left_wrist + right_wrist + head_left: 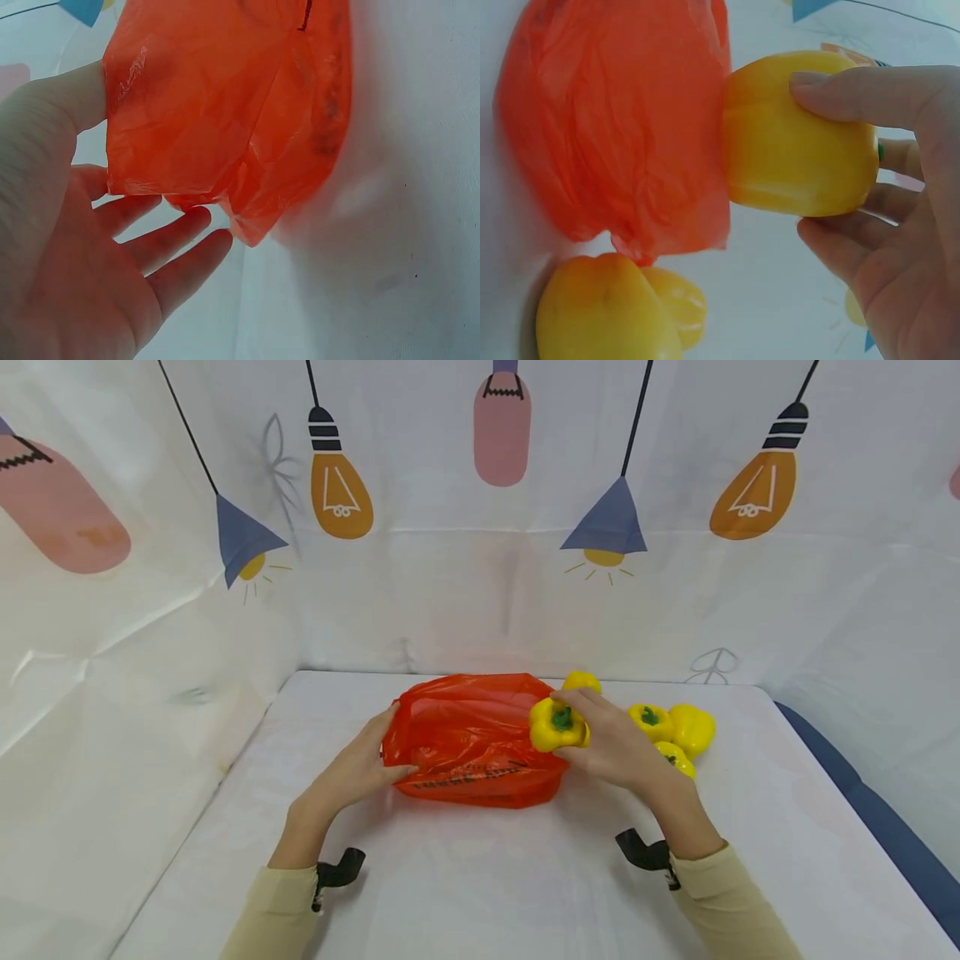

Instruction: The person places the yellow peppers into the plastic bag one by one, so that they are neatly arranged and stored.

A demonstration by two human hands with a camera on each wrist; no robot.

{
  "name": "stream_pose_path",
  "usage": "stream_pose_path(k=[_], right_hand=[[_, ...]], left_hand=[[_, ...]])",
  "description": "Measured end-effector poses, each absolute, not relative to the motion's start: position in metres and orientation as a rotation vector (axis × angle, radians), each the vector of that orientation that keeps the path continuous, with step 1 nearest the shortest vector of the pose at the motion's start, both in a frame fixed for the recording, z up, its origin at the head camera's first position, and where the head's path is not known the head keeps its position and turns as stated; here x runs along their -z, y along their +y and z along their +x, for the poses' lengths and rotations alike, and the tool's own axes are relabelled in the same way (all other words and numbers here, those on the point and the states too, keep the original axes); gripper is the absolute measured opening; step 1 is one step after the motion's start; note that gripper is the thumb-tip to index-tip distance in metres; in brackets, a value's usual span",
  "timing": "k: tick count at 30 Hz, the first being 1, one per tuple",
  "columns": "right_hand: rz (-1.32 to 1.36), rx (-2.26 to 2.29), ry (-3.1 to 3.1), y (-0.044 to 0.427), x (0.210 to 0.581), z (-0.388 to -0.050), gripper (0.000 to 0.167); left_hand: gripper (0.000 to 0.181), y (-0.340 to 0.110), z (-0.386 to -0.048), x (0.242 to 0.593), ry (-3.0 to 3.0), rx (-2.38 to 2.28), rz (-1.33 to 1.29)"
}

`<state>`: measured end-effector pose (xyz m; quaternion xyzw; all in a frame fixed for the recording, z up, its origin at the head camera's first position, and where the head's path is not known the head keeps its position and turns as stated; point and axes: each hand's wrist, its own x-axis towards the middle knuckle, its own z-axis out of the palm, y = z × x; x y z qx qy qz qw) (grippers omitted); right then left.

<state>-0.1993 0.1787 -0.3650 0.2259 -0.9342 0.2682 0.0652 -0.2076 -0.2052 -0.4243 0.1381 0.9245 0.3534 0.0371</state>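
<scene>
A pale backdrop [450, 602] printed with lamps and bulbs fills the upper part of the frame. Below it, a white table [480, 877] spreads across the lower half. On it, in the centre of the frame, lies my red plastic bag [465, 727], crinkled, with dark lettering near its lower edge.

My left hand [356, 768] is at the bag's left end, thumb and fingers spread wide and touching the plastic without clenching. My right hand [611, 739], right of centre, grasps a yellow pepper [551, 725] between thumb and fingers, up against the bag's right end; I can't tell whether any of it is inside.

Three more peppers [692, 729] sit clustered right of centre, and another pepper [581, 680] shows just behind my right hand. Smallest are the black wrist pieces [341, 868], one by each cuff, low in the frame.
</scene>
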Motion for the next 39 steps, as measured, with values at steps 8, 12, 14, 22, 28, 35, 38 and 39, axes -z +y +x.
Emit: stream_pose_path(k=[8, 12, 14, 22, 28, 35, 38, 39], right_hand=[[0.767, -0.845, -2.815, 0.162, 0.373, -0.207, 0.066], [0.797, -0.866, -2.815, 0.153, 0.373, -0.208, 0.064], [0.802, -0.857, -2.815, 0.148, 0.374, -0.209, 0.064], [0.761, -0.831, -2.832, 0.131, 0.374, -0.216, 0.064], [0.696, -0.984, -2.839, 0.114, 0.376, -0.220, 0.068], [0.701, -0.970, -2.834, 0.094, 0.379, -0.228, 0.067], [0.702, -0.950, -2.858, 0.086, 0.379, -0.230, 0.066], [0.710, -0.940, -2.867, 0.084, 0.378, -0.230, 0.066]], left_hand=[[0.101, -0.205, -0.209, 0.427, 2.814, -1.165, 0.455], [0.101, -0.205, -0.208, 0.427, 2.802, -1.173, 0.451], [0.100, -0.204, -0.208, 0.427, 2.797, -1.173, 0.449], [0.101, -0.204, -0.207, 0.426, 2.801, -1.165, 0.451], [0.101, -0.203, -0.207, 0.425, 2.797, -1.169, 0.457], [0.099, -0.202, -0.207, 0.425, 2.788, -1.187, 0.452], [0.098, -0.201, -0.208, 0.425, 2.785, -1.187, 0.459], [0.098, -0.201, -0.208, 0.425, 2.787, -1.184, 0.460]])
